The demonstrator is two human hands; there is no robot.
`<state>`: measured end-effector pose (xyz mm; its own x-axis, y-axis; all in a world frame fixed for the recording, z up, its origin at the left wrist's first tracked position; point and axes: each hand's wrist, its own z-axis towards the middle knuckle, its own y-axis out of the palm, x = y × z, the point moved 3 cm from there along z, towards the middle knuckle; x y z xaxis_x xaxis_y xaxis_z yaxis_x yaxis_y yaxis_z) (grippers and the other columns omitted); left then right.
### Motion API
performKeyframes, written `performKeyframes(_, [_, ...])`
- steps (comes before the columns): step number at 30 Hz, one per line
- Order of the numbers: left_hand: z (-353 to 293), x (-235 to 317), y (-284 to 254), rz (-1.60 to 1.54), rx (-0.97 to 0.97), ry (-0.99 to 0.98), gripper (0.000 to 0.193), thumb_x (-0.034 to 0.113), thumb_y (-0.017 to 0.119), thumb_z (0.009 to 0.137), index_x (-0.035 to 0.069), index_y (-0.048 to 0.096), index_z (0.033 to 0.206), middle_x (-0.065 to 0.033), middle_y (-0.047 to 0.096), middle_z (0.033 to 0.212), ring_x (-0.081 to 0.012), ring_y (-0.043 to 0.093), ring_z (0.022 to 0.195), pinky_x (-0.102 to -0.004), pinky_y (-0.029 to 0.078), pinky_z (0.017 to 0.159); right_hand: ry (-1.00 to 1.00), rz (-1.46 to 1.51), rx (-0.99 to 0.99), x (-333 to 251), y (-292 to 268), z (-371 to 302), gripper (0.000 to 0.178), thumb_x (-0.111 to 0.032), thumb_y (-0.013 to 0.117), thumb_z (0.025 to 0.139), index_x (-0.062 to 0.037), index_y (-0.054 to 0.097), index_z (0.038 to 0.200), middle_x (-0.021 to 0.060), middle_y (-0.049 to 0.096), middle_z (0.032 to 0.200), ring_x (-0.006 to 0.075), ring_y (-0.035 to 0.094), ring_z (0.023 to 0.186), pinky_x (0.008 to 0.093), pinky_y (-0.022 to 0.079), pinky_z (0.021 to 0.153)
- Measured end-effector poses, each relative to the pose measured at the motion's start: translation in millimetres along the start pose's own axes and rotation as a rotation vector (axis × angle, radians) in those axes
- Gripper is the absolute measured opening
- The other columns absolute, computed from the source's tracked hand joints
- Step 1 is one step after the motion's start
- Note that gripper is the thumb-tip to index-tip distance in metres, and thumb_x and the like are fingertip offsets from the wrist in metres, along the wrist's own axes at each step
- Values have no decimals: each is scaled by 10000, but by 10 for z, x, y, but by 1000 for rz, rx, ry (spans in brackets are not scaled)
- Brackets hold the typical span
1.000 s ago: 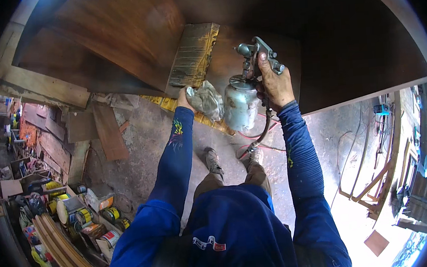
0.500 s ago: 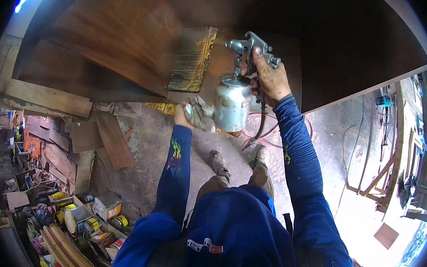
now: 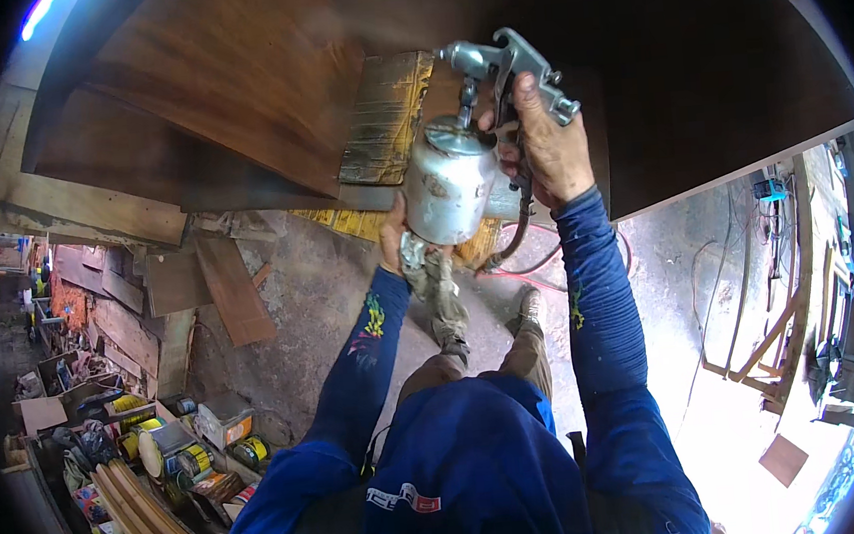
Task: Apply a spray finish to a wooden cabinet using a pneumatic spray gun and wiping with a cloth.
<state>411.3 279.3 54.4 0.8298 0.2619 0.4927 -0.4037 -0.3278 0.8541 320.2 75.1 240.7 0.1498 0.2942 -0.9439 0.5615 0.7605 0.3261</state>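
My right hand (image 3: 553, 152) is closed around the handle of a metal spray gun (image 3: 521, 59), its nozzle pointing left. Beneath the gun hangs a silver paint cup (image 3: 446, 190), slightly tilted. Against the lower left side of the cup is my left hand (image 3: 393, 234), partly hidden behind it. A crumpled greyish rag (image 3: 441, 291) is held in that hand and dangles below the cup. Behind the gun stand dark brown wood panels (image 3: 231, 72), with a stained piece of cardboard (image 3: 385, 120) between them. A dark hose (image 3: 522, 224) runs down from the gun's handle.
A pink-red hose (image 3: 548, 277) lies coiled on the concrete floor (image 3: 640, 300) near my feet. At the lower left, a bin holds several cans (image 3: 165, 448) and curved wood strips (image 3: 151, 515). Loose boards (image 3: 233, 292) lean at the left; a wooden frame (image 3: 769, 340) stands right.
The spray gun has risen a little and tipped, its cup shifting slightly. My left hand has come right and up against the cup, and the rag now hangs lower.
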Motion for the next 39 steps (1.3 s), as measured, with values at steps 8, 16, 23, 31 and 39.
performKeyframes(8, [-38, -852, -339, -50, 310, 88, 531, 500, 526, 974, 68, 568, 1279, -93, 677, 1150, -254, 681, 967, -406, 573, 836, 66, -168, 125, 490, -284, -1, 489, -527, 629, 924, -43, 686, 876, 24, 662, 684, 59, 489, 432, 218, 349, 369])
performKeyframes(16, [29, -8, 258, 0, 175, 147, 548, 497, 536, 966, 59, 555, 1297, -110, 677, 1155, -269, 686, 962, -423, 574, 831, -84, 13, 29, -33, -99, -85, 532, -557, 600, 926, -26, 624, 914, 56, 659, 727, 73, 484, 440, 217, 373, 374])
performKeyframes(23, [-94, -822, -723, 141, 147, 134, 486, 460, 525, 980, 64, 585, 1254, -97, 682, 1145, -248, 693, 935, -410, 587, 795, 83, -265, 158, 744, -257, 172, 440, -503, 611, 946, -70, 672, 898, 11, 641, 672, 62, 459, 415, 220, 344, 372])
performKeyframes(31, [74, -403, -7, -164, 164, 3, 472, 415, 522, 995, 37, 579, 1273, -103, 674, 1176, -245, 675, 1013, -415, 546, 919, 34, -60, 144, 289, -252, 26, 484, -511, 642, 925, -34, 684, 858, 18, 656, 677, 66, 509, 473, 222, 388, 424])
performKeyframes(39, [244, -560, -207, -153, 335, 96, 477, 428, 530, 995, 55, 593, 1285, -73, 662, 1201, -218, 656, 1047, -363, 512, 956, 65, -321, 250, 350, -257, 375, 529, -559, 644, 904, -33, 681, 868, 23, 650, 673, 97, 531, 468, 258, 417, 425])
